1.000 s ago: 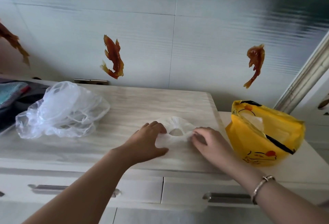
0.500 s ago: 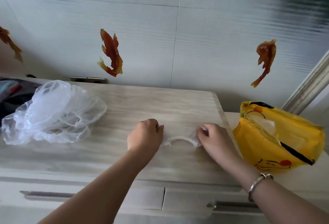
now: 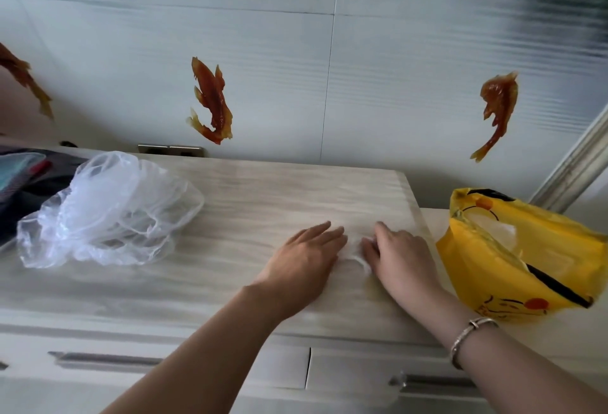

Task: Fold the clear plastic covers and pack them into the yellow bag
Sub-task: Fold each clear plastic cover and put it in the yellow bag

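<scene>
A small folded clear plastic cover (image 3: 356, 253) lies on the pale wood-grain cabinet top (image 3: 263, 203), mostly hidden between my hands. My left hand (image 3: 304, 262) lies flat on its left part, fingers extended. My right hand (image 3: 399, 257) presses on its right part, fingertips curled onto the plastic. A loose heap of clear plastic covers (image 3: 105, 213) sits at the left of the top. The yellow bag (image 3: 523, 255) with a cartoon print stands open at the right, with clear plastic showing inside its mouth.
Dark and teal cloth items (image 3: 23, 176) lie at the far left edge. Two drawers with metal handles (image 3: 102, 359) sit below the cabinet top. The tiled wall behind carries orange fish stickers (image 3: 212, 101). The bag rests on a lower white surface (image 3: 559, 331).
My two hands have come closer together over the cover, which now looks smaller and more bunched. The left hand went from a fist to flat fingers.
</scene>
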Demonstrator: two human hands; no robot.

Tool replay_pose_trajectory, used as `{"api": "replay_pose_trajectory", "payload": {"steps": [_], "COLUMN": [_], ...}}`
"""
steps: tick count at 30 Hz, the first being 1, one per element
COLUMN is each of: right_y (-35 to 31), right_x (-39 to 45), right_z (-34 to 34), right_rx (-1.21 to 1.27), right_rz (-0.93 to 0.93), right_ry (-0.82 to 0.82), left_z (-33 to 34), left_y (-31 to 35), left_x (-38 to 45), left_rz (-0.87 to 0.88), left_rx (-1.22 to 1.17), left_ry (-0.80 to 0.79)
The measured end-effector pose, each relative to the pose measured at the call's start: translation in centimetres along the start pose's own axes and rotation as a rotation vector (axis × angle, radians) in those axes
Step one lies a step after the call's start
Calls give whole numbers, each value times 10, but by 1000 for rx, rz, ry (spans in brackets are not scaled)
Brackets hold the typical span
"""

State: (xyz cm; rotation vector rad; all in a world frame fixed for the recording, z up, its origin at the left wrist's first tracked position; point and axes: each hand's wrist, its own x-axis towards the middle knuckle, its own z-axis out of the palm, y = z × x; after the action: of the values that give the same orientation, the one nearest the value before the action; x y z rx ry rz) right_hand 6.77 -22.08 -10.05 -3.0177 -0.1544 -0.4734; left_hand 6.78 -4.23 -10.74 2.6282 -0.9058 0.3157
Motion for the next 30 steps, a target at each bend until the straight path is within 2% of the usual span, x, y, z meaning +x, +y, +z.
{"api": "replay_pose_trajectory", "payload": {"steps": [4, 7, 9, 11, 13, 15, 20, 30], "right_y": [0, -7, -15, -21, -18, -13, -8, -8], "right_x": [-1, -4, -8, -13, -17, -20, -23, -21], "right_z": [3, -3, -4, -3, 0, 2, 3, 2], "right_rx": [-87, 48, 184, 244, 205, 157, 96, 82], "right_rz": [-46, -216, -266, -241, -186, -142, -124, -119], "right_ry": [127, 219, 146, -50, -241, -333, -393, -459], "left_z": [3, 4, 5, 5, 2, 0, -2, -4], "left_y": [-7, -7, -6, -6, -5, -4, -6, -6], "left_x": [-2, -1, -3, -4, -5, -6, -9, -10], "left_rz": [-117, -126, -142, -160, -180, -204, -284, -314], "left_rx": [-75, -39, -1, 22, 50, 82, 117, 99], "left_ry": [-117, -177, -214, -239, -280, -313, -347, -364]}}
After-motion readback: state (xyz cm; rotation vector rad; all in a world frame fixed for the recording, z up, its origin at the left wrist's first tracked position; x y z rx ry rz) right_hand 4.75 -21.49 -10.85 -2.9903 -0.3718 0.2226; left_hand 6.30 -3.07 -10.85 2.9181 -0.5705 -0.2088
